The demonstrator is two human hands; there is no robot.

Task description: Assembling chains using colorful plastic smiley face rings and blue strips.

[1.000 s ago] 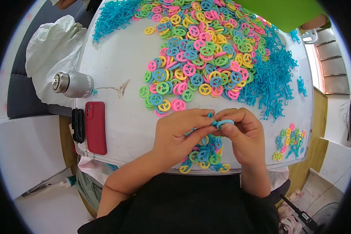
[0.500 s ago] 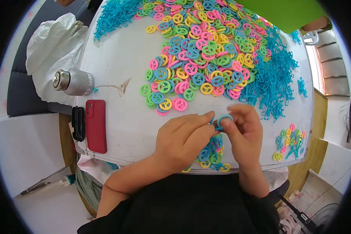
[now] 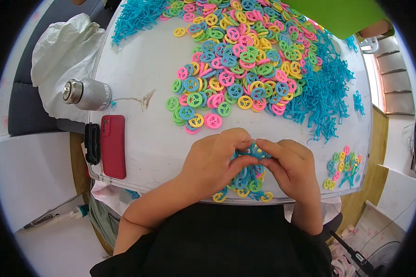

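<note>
My left hand (image 3: 212, 159) and my right hand (image 3: 293, 168) meet near the table's front edge, fingertips pinched together. Between them is a small blue plastic wheel (image 3: 256, 150), held by the right fingers against a blue plastic piece in the left fingers. The fingers hide much of both, so how they join cannot be seen. Just below the hands lies a small heap of blue plastic pieces joined with coloured wheels (image 3: 249, 182). Beyond them spreads a big pile of pink, yellow, green and blue spoked wheels (image 3: 235, 76).
Blue plastic connector pieces (image 3: 323, 92) are heaped on the right, with more (image 3: 138, 18) at the far left. A small group of wheels (image 3: 342, 166) lies at the right edge. A red phone (image 3: 113, 147), a black case (image 3: 92, 144) and a flask (image 3: 90, 94) stand left. Someone in green (image 3: 339, 16) is opposite.
My right hand has turned inward and its raised fingers have closed down beside the left fingertips. The blue wheel has moved slightly left and down and is now more covered.
</note>
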